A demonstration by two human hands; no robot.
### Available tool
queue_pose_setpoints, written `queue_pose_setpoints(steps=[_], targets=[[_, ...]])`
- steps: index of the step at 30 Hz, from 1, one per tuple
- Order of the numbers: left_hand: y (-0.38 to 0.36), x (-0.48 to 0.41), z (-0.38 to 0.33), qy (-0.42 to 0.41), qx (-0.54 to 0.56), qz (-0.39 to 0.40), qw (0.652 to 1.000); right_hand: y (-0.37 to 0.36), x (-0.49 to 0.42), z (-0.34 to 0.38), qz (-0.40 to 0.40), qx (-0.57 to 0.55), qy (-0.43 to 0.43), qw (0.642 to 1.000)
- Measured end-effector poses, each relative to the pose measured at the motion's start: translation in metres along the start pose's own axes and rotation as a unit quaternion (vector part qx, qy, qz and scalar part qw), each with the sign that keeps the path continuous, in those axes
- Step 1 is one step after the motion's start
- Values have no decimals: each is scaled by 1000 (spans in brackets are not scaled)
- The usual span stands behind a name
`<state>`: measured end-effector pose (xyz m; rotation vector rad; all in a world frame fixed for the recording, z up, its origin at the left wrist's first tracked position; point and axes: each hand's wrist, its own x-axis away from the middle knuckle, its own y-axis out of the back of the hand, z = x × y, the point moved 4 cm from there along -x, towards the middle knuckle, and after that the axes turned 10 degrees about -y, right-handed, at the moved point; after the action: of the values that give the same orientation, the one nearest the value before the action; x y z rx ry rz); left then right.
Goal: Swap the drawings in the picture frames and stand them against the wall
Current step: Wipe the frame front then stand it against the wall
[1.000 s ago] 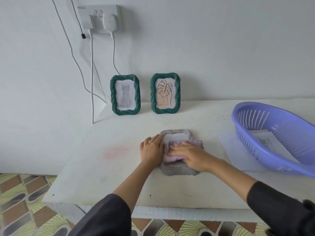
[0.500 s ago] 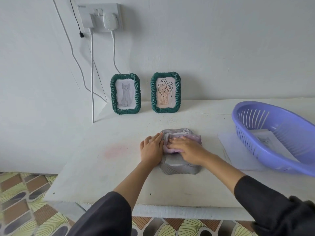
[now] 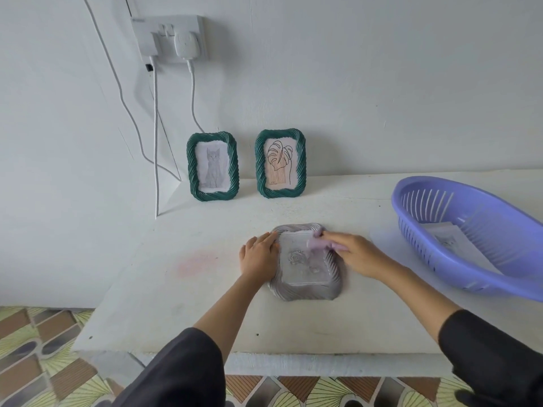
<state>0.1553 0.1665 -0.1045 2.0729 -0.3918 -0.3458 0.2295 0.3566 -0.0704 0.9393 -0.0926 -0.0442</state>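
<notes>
Green frames [image 3: 212, 166], grey frame [image 3: 305, 292], lilac basket [image 3: 470, 259].

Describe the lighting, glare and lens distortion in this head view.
Head view: soft, even light with faint shadows; pale glare on the grey frame glass washes out its rose drawing; wide-angle lens bends the table edge and stretches the purple basket.
</notes>
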Motion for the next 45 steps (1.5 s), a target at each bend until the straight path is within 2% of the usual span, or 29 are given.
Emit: queue_pose_setpoints(steps=[3, 5, 8, 11, 12, 13, 16, 19, 21, 23, 27, 32, 35, 38, 42, 45], targets=[[13, 5, -13, 49, 58, -43, 996, 16, -4, 11, -93, -183, -75, 976], [25, 12, -36, 38, 116, -97, 988, 20, -4, 20, -109, -337, -116, 928], [28, 19, -74, 9, 214, -84, 973, 6, -3, 35, -11, -549, -180, 816], [21, 20, -83, 49, 265, -32, 962, -15, 4, 57, 112, -684, -217, 688], [21, 20, -80, 62, 265, -27, 962, -21, 4, 61, 131, -714, -211, 655], [21, 21, -76, 69, 265, -28, 961, -26, 4, 65, 152, -729, -199, 637], [33, 23, -67, 59, 242, -49, 967, -34, 6, 71, 179, -711, -181, 655], [58, 25, -51, 30, 116, -100, 988, -31, 4, 67, 150, -696, -174, 680], [78, 26, -25, 37, 28, -119, 992, -24, 3, 59, 120, -672, -172, 710], [91, 24, 14, 69, -41, -100, 992, -17, 4, 47, 102, -655, -170, 729], [77, 26, 86, 130, -130, 33, 982, -10, 10, 26, 72, -643, -181, 740], [62, 27, 98, 146, -141, 20, 979, -10, 13, 11, 18, -576, -199, 792], [65, 26, 94, 158, -132, 2, 979, -14, 12, 6, -12, -505, -209, 837], [67, 22, 86, 120, -141, -33, 982, -20, 10, 2, -74, -416, -216, 880], [55, 19, 89, 74, -152, 10, 986, -29, 9, -3, -101, -197, -205, 953], [56, 18, 90, 77, -173, 29, 981, -32, 9, -5, -101, -79, -189, 974]])
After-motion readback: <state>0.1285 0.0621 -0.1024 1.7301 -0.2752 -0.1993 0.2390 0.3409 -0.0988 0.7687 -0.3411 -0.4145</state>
